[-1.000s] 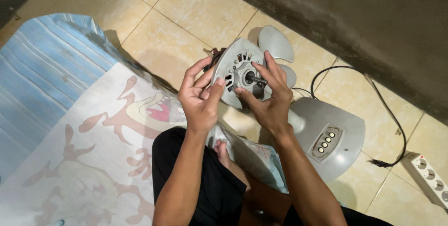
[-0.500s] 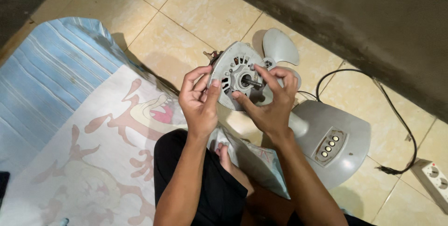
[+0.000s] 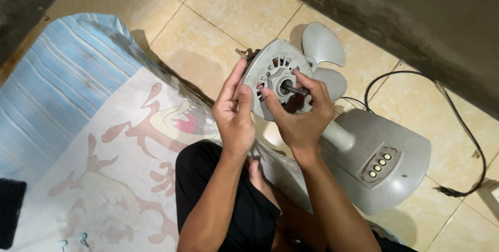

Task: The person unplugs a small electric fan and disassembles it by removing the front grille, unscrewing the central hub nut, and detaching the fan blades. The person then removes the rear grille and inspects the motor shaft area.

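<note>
Both hands were clamped on the fan motor housing [image 3: 274, 78]: left hand [image 3: 235, 114] at its edge, right hand [image 3: 299, 114] pinching the shaft [image 3: 294, 89]. Blades [image 3: 325, 54] had been taken off already and lay behind; the housing was not yet opened.

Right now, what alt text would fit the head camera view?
Two bare hands, left hand and right hand, hold a grey fan motor housing above a tiled floor, beside grey fan blades and the fan base.

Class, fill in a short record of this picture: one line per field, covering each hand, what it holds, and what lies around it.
left hand: grips left rim of grey motor housing
right hand: fingers around metal shaft at housing centre
behind housing: grey fan blades
right of hands: grey fan base with buttons, black cord
underneath: cartoon-print cloth on tiled floor
</note>
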